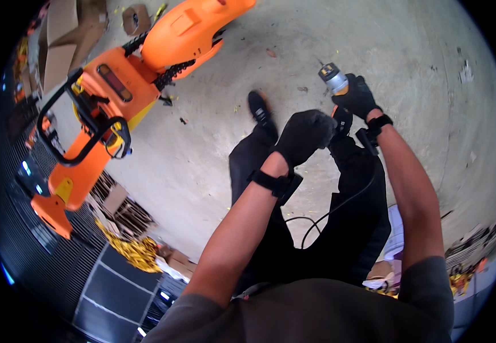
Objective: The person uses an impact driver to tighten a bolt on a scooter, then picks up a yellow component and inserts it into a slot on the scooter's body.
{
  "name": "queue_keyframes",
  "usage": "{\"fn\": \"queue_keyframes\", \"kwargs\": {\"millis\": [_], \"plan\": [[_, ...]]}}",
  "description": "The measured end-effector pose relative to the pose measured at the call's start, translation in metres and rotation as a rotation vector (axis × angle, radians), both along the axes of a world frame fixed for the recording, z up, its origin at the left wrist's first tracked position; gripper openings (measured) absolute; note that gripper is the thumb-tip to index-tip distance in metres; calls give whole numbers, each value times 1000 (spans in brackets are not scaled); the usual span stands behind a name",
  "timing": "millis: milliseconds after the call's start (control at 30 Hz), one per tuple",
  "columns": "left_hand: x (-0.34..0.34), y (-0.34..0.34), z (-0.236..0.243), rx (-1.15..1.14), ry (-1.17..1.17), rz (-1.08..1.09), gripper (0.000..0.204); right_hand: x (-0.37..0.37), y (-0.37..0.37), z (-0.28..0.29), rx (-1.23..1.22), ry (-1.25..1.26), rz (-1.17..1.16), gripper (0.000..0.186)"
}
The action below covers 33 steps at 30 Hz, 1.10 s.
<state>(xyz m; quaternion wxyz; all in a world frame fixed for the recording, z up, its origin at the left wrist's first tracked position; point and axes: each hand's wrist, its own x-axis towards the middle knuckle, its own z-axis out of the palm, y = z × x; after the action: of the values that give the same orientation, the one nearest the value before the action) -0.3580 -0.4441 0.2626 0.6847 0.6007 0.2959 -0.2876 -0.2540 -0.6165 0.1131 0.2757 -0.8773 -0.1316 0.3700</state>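
Note:
My right hand point(357, 98), in a black glove, grips a handheld power tool point(334, 79) with a silver body, yellow parts and a black end. A thin tip seems to stick out of that end, pointing away from me to the upper left. Closer to me, my left hand point(308, 137), also gloved in black, is closed above my legs. Whatever its fingers may hold is hidden. Both hands are apart from the large orange machine point(111, 86) at the left, which has black tube handles point(82, 154) and black ribbed cables.
Grey concrete floor point(408, 46) with small scraps surrounds my feet. Cardboard boxes point(59, 63) lie at the far left. Yellow straps point(136, 251) and stacked cardboard point(119, 203) lie at the near left. A black cable point(339, 204) loops across my lap.

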Motion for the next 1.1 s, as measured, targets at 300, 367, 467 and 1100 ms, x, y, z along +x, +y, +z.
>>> {"fn": "queue_keyframes", "kwargs": {"millis": [300, 367, 467, 1100], "plan": [[-82, 93, -19, -143, 171, -87, 22, -112, 56, -44, -383, 3, -41, 63], [-114, 128, -28, -122, 168, -89, 19, -124, 79, -38, -454, -45, 37, 67], [-131, 169, -24, -4, 202, -181, 15, -141, 106, -42, -297, 135, -263, 66], [-178, 187, -119, 40, 110, -513, 14, -198, 120, -59, -21, -32, -586, 52]]}}
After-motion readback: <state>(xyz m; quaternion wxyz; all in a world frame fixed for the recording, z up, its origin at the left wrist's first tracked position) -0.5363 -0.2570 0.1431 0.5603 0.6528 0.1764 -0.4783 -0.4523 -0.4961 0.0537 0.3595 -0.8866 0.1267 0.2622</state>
